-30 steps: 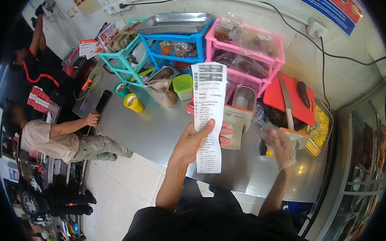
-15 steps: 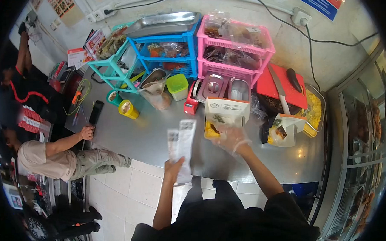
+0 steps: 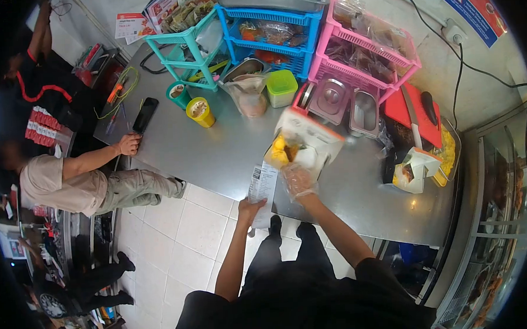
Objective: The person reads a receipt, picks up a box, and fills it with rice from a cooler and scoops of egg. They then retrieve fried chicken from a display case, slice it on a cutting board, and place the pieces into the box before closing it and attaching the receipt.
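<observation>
My left hand [image 3: 252,210] is closed around white printed receipts [image 3: 263,185], held upright just past the near edge of the steel table. A clear plastic glove covers my right hand [image 3: 299,183], whose fingers are at the near side of an open cardboard food box [image 3: 314,141]. The box looks tilted, its lid folded back; yellow food [image 3: 279,151] and a brown piece lie inside. Its left corner overlaps the top of the receipts in this view. Farther right stands a second open food box [image 3: 414,172] with yellow and brown food.
Behind are stacked blue [image 3: 269,32] and pink [image 3: 364,48] baskets, steel containers [image 3: 364,110], a green-lidded tub [image 3: 282,87] and a yellow cup [image 3: 200,111]. A knife [image 3: 413,120] lies on a red board [image 3: 429,128]. At left, a person's hand [image 3: 128,144] rests by a phone [image 3: 146,115].
My gloved hand and the food box have shifted left toward the receipts, and the box has tipped. My left hand has the receipts lower in relation to the box. The view has turned somewhat.
</observation>
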The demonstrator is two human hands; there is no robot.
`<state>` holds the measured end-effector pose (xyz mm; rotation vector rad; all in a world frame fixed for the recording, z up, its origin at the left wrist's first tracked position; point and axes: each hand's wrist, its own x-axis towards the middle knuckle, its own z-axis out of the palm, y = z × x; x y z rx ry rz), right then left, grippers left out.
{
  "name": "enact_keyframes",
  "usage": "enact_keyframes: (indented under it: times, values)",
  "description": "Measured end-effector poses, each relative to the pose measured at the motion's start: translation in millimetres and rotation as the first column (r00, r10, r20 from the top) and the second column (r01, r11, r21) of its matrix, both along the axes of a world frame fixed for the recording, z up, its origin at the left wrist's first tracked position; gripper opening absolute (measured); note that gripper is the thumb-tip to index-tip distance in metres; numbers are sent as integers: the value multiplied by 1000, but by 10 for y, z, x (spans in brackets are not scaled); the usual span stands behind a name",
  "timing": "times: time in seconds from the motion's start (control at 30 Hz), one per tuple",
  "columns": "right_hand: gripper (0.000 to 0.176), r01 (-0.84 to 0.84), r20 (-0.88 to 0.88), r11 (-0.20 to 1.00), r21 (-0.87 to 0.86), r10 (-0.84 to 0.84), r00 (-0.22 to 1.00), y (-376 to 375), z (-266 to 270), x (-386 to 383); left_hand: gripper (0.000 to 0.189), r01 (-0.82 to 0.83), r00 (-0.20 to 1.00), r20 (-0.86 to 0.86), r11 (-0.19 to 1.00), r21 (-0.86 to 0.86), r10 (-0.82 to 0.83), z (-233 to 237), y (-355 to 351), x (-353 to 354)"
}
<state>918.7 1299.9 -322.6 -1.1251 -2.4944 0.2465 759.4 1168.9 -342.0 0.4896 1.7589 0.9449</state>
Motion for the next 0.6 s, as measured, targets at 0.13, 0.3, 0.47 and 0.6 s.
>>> enact_keyframes:
  times: [0.13,0.3,0.47,0.6]
  values:
    - [17,63,46,998,19,-64,997,-25,-60,-86,33,-54,977,195,989,-141,81,75,-188,-86]
    - [15,13,-1,1000,-3,-13,1000,-39,148,-187,34,-53,986,152,991,-123,72,-14,-326,-165]
    - [12,64,-117,932,-356,-113,987,-82,-34,-292,31,44,998,-44,989,-140,-50,24,-253,-151]
    - [28,171,-135,984,-49,-176,975,-200,653,400,34,-193,962,179,977,-89,207,-392,-641,-423]
